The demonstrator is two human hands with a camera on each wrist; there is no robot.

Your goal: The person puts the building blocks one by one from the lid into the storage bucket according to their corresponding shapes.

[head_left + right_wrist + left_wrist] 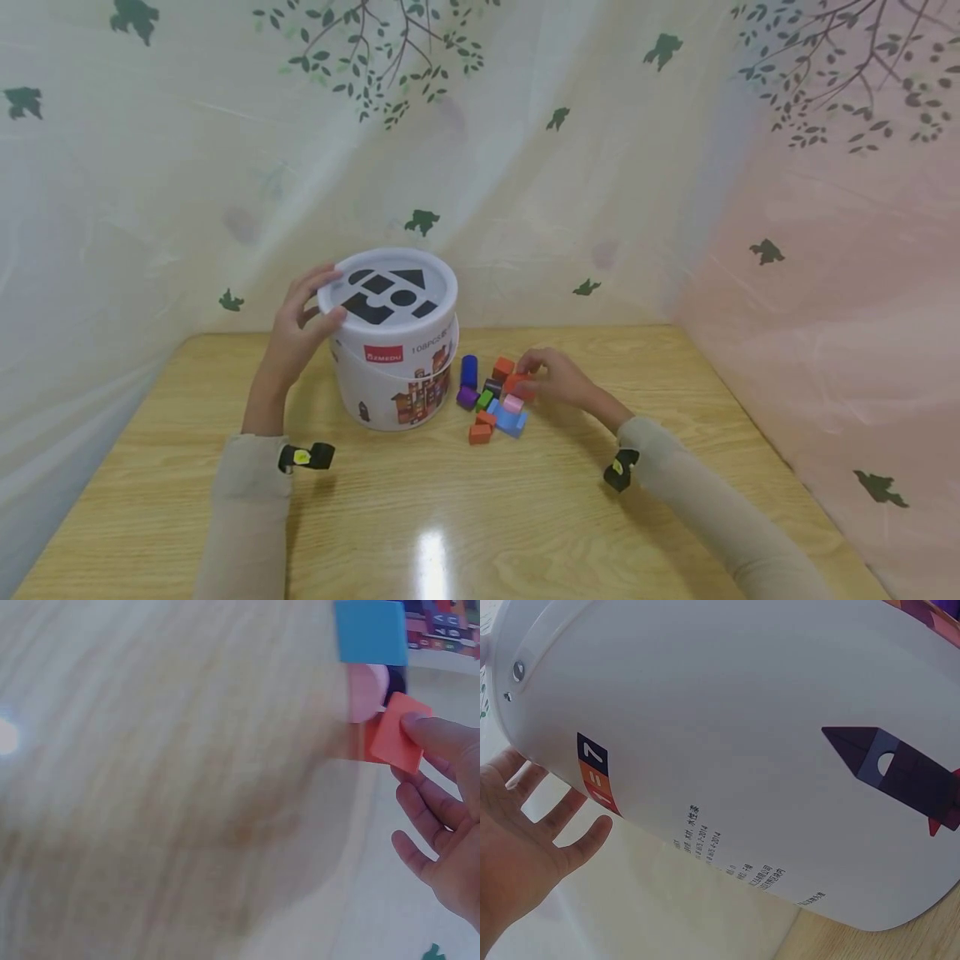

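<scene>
A white bucket [390,367] with printed toy-block pictures stands on the table. Its lid [352,293] has black shape-like patches. My left hand [298,321] rests against the lid's left rim, fingers spread; in the left wrist view this hand [536,832] lies along the bucket's side [727,750]. To the bucket's right, my right hand [558,379] pinches an orange block [401,735] between thumb and fingers, just over another orange block [370,739]. Near it lie a pink block [513,403], a light-blue block [507,419] with a curved notch and a dark-blue cylinder [469,372].
A purple block [467,397], a green block [485,401], a black block [492,387] and small orange blocks [480,433] lie close together on the wooden table [360,517]. Behind hangs a pale curtain [510,208] with leaf prints.
</scene>
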